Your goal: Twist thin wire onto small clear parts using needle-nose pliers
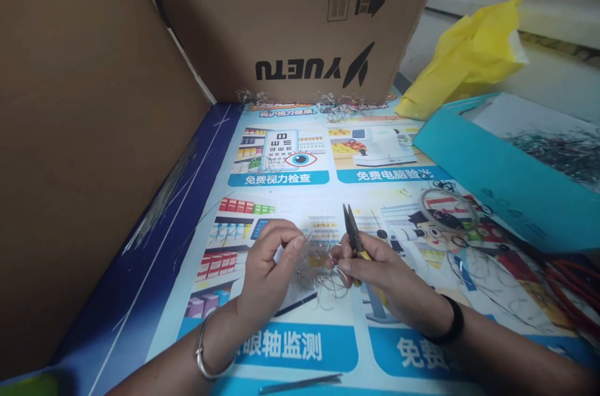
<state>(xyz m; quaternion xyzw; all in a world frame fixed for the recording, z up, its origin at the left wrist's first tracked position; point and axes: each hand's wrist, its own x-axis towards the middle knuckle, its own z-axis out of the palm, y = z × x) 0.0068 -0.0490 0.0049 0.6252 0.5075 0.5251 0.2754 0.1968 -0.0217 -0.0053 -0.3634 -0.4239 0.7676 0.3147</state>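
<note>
My left hand (272, 271) is closed in a pinch beside a loose tangle of thin wire (328, 287); a fine strand seems to run from its fingertips. My right hand (382, 271) is wrapped round pliers (352, 230) with dark pointed jaws and yellow handles. The jaws point away from me, and their tips look slightly apart. The thumb and finger of the same hand also pinch part of the wire tangle, next to something small and red. Where the fingers close, the exact strands are hidden.
A cardboard box (225, 27) walls off the back, with wire clumps (335, 107) at its foot. To the right are a blue box (487, 177) of wire pieces, a yellow bag (464, 59), a tape roll (447, 208) and orange cords (569, 287). Thin rods (300, 383) lie in front.
</note>
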